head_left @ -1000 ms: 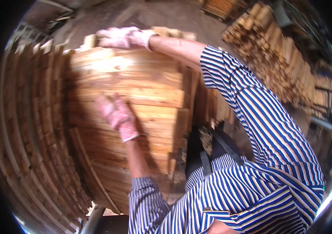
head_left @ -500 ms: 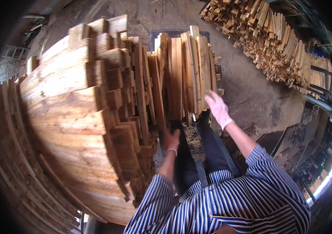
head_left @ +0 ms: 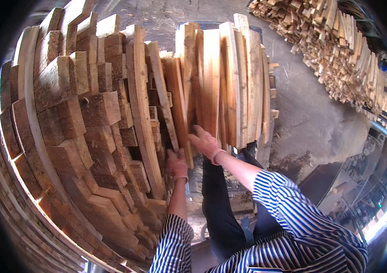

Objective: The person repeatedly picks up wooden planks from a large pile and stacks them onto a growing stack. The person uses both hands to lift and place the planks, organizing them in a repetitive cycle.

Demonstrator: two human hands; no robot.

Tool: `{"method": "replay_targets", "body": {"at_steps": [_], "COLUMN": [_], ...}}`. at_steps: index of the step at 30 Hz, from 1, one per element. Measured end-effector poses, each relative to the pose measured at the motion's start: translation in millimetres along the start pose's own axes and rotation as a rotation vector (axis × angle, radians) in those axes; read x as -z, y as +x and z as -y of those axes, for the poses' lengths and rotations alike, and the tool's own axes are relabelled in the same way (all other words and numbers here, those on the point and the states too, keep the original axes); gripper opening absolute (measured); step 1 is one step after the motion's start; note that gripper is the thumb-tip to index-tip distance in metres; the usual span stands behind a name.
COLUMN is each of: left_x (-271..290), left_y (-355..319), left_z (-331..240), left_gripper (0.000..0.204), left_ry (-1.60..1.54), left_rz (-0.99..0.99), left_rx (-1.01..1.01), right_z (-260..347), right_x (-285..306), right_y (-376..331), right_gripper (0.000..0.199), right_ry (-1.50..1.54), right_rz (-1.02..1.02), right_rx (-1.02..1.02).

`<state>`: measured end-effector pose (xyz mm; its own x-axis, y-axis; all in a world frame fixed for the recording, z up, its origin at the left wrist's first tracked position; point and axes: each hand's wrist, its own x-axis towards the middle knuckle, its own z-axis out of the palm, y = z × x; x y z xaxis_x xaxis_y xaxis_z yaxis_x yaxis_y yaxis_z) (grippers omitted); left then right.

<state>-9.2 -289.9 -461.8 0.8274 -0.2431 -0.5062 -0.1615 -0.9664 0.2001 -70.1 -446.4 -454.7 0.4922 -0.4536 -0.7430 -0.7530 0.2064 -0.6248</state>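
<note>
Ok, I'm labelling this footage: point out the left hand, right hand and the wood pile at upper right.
Left hand (head_left: 177, 166): head view, on its gloved back.
Right hand (head_left: 206, 145): head view, on its gloved back.
Wood pile (head_left: 332, 51): head view, near its middle.

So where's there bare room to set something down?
Bare room shows on the dusty grey floor, between the row of long pale wooden boards and the heap of pale wooden sticks. It's crowded left, at the stepped brown timber stack, and around the pink-gloved left hand and right hand.
</note>
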Motion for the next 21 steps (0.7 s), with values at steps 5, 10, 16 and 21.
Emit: {"method": "replay_targets", "body": {"at_steps": [5,10,16,21], "left_x": [-3.8,44.7,107.9,169.8], "left_y": [-11.7,-72.3,-173.4,-235.6], "left_z": [42.5,-26.0,-100.2,-122.8], "left_gripper": [0.057,0.045,0.07,0.082], "left_ry": [-0.032,-0.173,-1.047,-1.045], "left_rz": [0.041,0.402,0.443,0.403], "left_rx": [-0.122,-0.05,0.008,-0.038], "right_z": [44.9,30.0,24.7,32.0], "right_x": [-41.6,50.9,99.7,128.7], "right_y": [-1.7,-27.8,-102.9,-170.7], "right_gripper": [0.064,0.06,0.086,0.077], "right_ry": [-0.047,-0.017,0.588,0.49], "right_rz": [0.106,0.388,0.326,0.198], "right_rx": [-0.331,-0.022,0.067,0.01]}}
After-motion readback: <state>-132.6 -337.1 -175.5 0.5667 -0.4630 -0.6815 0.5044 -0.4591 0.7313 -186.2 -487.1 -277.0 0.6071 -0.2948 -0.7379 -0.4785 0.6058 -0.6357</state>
